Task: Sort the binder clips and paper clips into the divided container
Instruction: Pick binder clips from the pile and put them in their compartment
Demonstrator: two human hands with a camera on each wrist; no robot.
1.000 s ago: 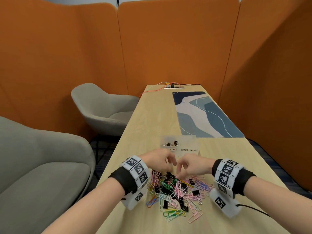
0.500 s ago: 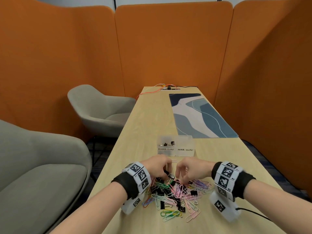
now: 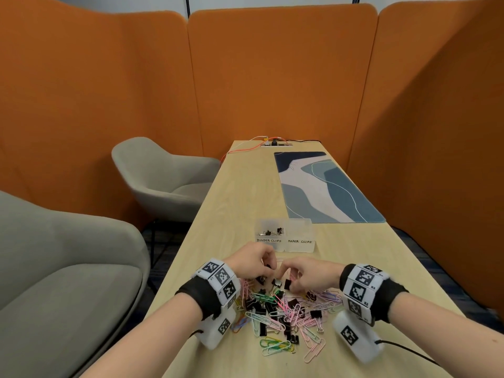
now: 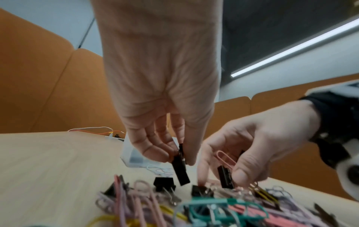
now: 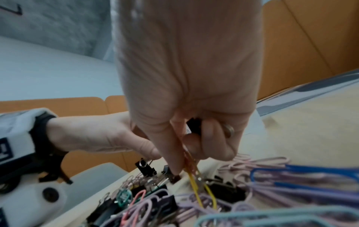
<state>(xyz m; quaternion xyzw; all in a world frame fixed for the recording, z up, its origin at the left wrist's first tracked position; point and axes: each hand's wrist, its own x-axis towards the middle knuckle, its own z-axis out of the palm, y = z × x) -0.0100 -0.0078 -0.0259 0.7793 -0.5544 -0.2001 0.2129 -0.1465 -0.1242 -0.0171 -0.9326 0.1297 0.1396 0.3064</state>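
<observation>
Binder clips [image 4: 180, 170] pinched in left hand [image 4: 163, 86] fingers [image 4: 147, 147] and right hand [image 4: 252, 138] fingers [image 4: 242, 173]

Table [image 3: 240, 203]: clip pile [image 3: 283, 315], container [image 3: 300, 245], mat [image 3: 324, 186].

Head view up high, looking forward and down the long table [image 3: 240, 192]. Left wrist view low, close over the clip pile [image 4: 204, 207], facing along the fingers. Right wrist view likewise, mirrored. Shared by all three: the pile and both hands.
</observation>
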